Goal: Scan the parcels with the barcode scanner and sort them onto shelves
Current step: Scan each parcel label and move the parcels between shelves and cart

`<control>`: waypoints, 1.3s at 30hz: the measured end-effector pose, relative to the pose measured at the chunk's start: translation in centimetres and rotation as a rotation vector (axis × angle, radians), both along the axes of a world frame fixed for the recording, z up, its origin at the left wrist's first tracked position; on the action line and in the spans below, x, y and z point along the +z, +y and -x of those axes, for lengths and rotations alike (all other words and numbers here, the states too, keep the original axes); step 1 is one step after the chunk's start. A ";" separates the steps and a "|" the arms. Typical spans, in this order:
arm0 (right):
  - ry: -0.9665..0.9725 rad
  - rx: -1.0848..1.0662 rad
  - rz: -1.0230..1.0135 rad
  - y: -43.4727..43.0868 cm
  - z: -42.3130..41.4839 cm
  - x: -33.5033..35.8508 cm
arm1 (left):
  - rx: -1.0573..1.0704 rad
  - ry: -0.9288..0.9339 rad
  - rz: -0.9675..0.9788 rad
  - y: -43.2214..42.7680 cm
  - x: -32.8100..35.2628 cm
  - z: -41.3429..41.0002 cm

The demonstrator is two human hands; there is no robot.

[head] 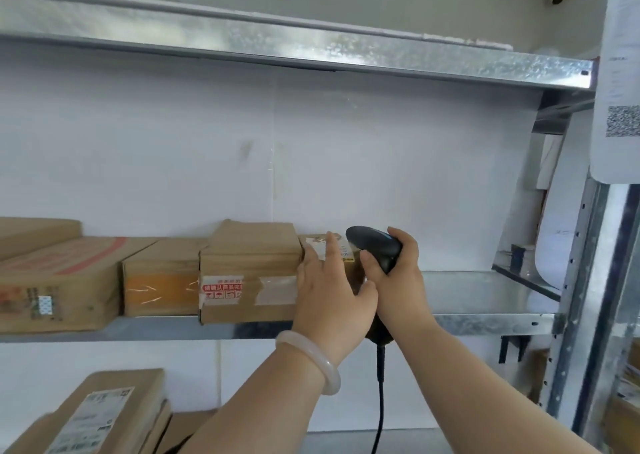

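I see left hand (329,291) flat-fingered on small parcel (310,242), parcel on middle shelf (485,291) beside taped box (249,273), right hand (398,280) wrapped round barcode scanner (375,246), scanner head just beside parcel

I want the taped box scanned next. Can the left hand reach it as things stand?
Probably yes: the left hand lies on the small parcel beside the taped box, whose front is uncovered.
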State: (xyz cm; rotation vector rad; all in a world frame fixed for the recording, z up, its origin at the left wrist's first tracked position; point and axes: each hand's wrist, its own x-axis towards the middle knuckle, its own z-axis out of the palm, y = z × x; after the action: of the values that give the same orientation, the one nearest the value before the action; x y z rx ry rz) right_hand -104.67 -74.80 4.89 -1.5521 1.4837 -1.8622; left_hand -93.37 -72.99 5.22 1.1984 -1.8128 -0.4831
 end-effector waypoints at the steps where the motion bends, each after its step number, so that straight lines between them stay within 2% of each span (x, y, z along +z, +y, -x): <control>1: -0.015 0.019 -0.005 -0.1 0.2 0.0 | 0.011 0.041 -0.021 -0.2 0.1 0.4; 7: -0.061 0.039 0.020 0.6 2.0 -0.7 | 0.181 0.213 0.032 0.0 -0.3 1.8; 10: -0.105 0.069 0.048 1.4 3.2 -1.2 | 0.199 0.297 0.037 -0.4 -1.1 2.3; 17: -0.183 0.137 0.084 3.6 4.9 -2.7 | 0.023 0.520 -0.205 0.4 -2.2 3.0; 20: -0.206 0.187 0.105 4.6 5.0 -3.5 | -0.022 0.600 -0.236 1.2 -2.8 3.3; 32: -0.195 0.308 0.265 7.6 3.5 -5.6 | -0.011 0.720 0.018 5.0 -5.6 2.0; 39: -0.212 0.352 0.269 8.4 2.8 -5.3 | 0.040 0.666 0.000 6.4 -5.1 -1.7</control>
State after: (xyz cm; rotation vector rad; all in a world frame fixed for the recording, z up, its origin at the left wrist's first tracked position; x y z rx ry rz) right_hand -107.46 -66.38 -0.41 -1.5481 0.8339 -1.9925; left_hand -91.65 -66.63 0.13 0.9215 -1.2138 -0.7539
